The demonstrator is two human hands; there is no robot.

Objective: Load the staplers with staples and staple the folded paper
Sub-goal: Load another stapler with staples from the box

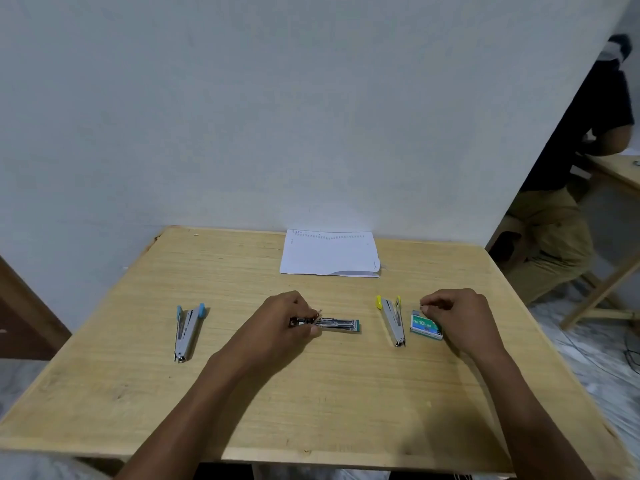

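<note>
Loading begun: left hand (280,320) grips green stapler (341,324); right hand (457,313) pinched over staple box (426,327), contents indiscernible; folded paper (329,254) waiting.

A wooden tabletop (311,393) lies low in frame under a pale wall (242,116). At the right edge, a seated person (595,109) leans on another table (620,169).

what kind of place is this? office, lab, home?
Likely a plain workroom with more than one desk: a light wooden table against a blank wall, another person seated at a similar table to the right, and stationery laid out: blue stapler, yellow stapler, staple box, paper.
</note>
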